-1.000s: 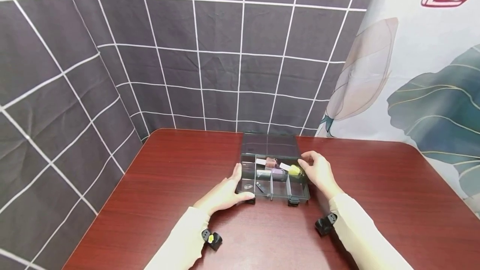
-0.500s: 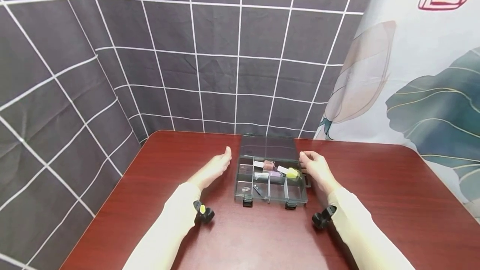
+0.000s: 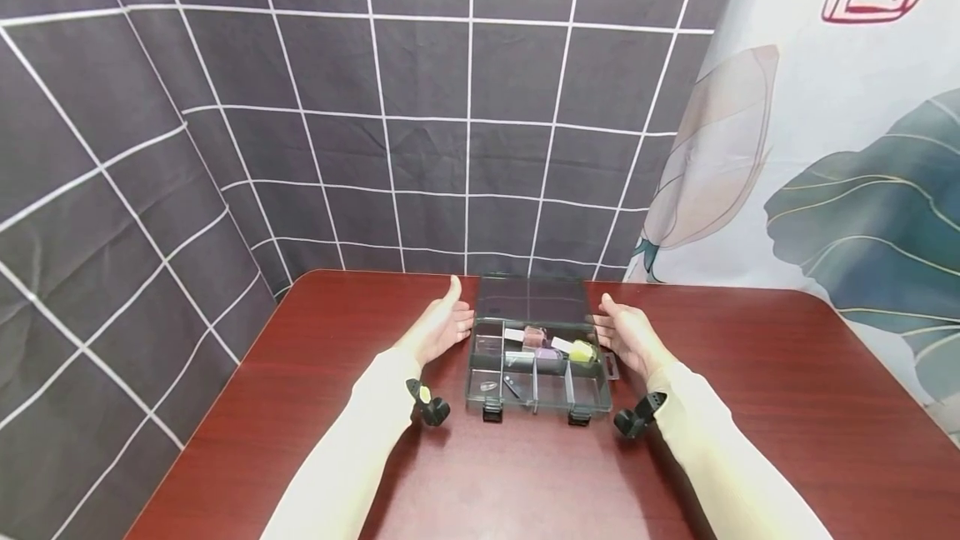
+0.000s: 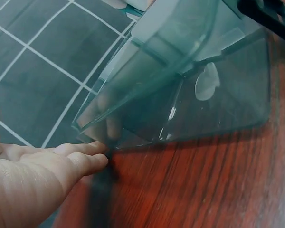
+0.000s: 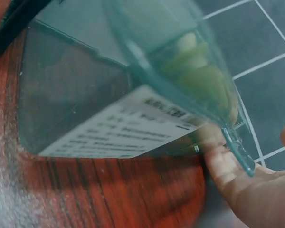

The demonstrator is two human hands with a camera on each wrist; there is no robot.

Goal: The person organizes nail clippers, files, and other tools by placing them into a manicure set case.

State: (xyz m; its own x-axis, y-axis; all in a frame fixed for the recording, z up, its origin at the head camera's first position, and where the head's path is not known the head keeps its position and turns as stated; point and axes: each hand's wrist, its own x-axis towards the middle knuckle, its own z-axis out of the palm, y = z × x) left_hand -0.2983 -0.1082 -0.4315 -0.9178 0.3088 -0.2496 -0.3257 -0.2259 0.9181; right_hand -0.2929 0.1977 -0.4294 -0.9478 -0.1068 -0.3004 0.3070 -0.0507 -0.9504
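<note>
A clear grey-green plastic compartment box lies on the table with its lid folded back toward the wall. In its rear section are three nail polish bottles: yellow-green, pinkish and purple. The front cells hold a small dark slim tool and a clear oval piece. My left hand is at the box's rear left side, thumb up, fingers extended with their tips at its lower edge. On the opposite side my right hand has its extended fingers by the wall, near the hanging tab.
The red-brown wooden table backs onto a dark grid-patterned cloth. Two black latches hang at the box's front. A printed white label is on the box's right part.
My left hand let go of the box's left side, moved off leftward, then came back to its rear left. The right hand's thumb has come off the right rim and points up.
</note>
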